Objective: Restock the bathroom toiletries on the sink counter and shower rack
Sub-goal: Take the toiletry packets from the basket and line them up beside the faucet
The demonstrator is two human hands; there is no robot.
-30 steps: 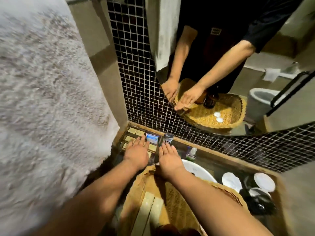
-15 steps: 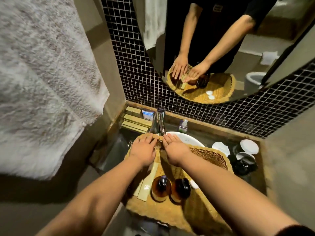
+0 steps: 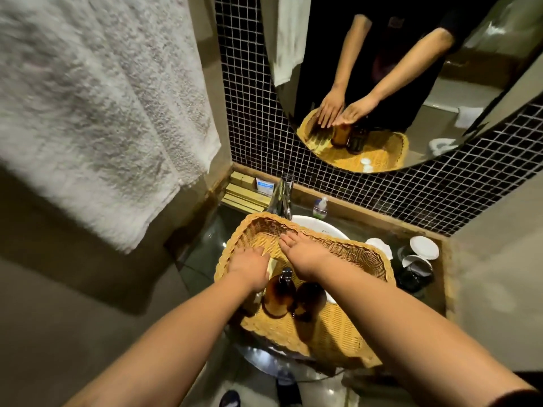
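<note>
A yellow wicker basket (image 3: 346,333) rests across the white sink basin (image 3: 321,227). Two amber bottles (image 3: 279,295) (image 3: 311,298) with dark caps stand in it, close to my wrists. My left hand (image 3: 249,267) lies palm down over a pale flat packet (image 3: 271,264) at the basket's left side, fingers stretched out. My right hand (image 3: 307,254) hovers flat beside it above the basket floor, holding nothing. The mirror (image 3: 426,54) shows both hands flat with straight fingers. Pale boxes (image 3: 245,190) and a blue-and-white packet (image 3: 264,186) sit in the counter's back left corner.
A chrome faucet (image 3: 283,198) rises just behind the basket, with a small soap bottle (image 3: 320,207) to its right. White-lidded cups (image 3: 424,248) and dark cups (image 3: 414,271) crowd the counter's right end. A thick white towel (image 3: 88,98) hangs at left.
Both hands have drawn back from the boxes in the back left corner to above the basket. The view has tilted down, bringing the amber bottles into sight.
</note>
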